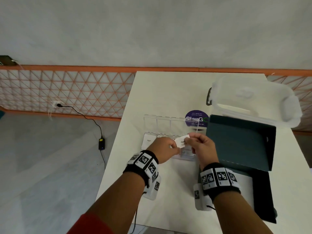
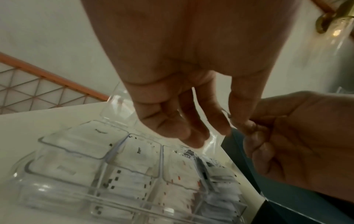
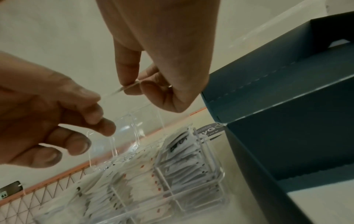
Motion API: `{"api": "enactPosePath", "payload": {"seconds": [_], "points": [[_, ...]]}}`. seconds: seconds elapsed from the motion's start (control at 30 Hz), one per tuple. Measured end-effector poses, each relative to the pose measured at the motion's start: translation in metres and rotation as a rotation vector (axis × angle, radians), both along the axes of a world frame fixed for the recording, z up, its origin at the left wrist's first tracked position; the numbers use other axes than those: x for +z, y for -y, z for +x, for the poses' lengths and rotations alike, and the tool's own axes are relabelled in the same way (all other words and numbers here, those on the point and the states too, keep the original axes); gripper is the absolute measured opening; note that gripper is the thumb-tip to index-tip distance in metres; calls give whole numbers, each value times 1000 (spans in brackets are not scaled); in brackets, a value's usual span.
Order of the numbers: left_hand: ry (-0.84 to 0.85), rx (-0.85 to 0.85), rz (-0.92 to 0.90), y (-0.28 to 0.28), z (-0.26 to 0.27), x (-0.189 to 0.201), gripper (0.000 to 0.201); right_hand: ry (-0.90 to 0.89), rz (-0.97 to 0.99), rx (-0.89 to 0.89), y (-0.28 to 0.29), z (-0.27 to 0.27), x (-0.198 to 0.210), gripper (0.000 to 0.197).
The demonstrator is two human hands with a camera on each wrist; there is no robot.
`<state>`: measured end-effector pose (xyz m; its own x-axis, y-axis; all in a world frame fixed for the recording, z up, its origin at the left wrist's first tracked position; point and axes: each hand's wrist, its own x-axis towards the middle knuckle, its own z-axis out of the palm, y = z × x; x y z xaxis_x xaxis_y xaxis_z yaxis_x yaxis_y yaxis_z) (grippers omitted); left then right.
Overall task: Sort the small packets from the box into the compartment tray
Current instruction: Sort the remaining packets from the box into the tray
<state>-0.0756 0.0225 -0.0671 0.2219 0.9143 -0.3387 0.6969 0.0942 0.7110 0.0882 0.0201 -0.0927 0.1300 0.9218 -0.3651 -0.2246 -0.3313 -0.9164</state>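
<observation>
Both hands hold one small white packet with dark print, just above the clear compartment tray. My left hand pinches its left end. At the other end my right hand pinches it between thumb and forefinger; the packet shows edge-on there. The tray has its clear lids standing upright at the back, and its compartments hold rows of white packets. The dark teal box stands with its lid raised right of the tray; its inside is hidden.
A clear plastic lidded container sits behind the box. A round purple sticker lies behind the tray. The white table ends close on the left; a cable and power adapter lie on the floor beyond.
</observation>
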Motion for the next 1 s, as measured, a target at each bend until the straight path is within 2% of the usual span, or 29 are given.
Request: {"api": "enactPosePath", "payload": {"seconds": [0.13,0.23,0.37,0.47,0.53,0.7,0.8,0.9,1.0], "points": [[219,220,64,1,-7,3,20,32,23,71,-2,-5,2,18],[308,195,70,-1,-10,8,18,47,21,150,-3,-11,4,14],[381,162,7,-5,-19,6,24,-7,-13,78,-7,-13,2,19],[322,134,-9,-7,-27,4,31,-9,-29,94,-8,-13,0,18],[283,186,21,-10,-34,1,32,-17,-41,92,-8,-14,-1,17],[118,316,87,-16,-48,-13,23,-29,-77,70,-13,-10,-5,18],[30,334,62,-17,-46,-27,19,-35,-80,58,-15,-8,-6,17],[-78,281,61,-21,-40,-38,22,-25,-67,48,-15,-6,-6,17],[-261,114,57,-25,-38,-47,28,-27,-59,45,-16,-2,-5,17]]}}
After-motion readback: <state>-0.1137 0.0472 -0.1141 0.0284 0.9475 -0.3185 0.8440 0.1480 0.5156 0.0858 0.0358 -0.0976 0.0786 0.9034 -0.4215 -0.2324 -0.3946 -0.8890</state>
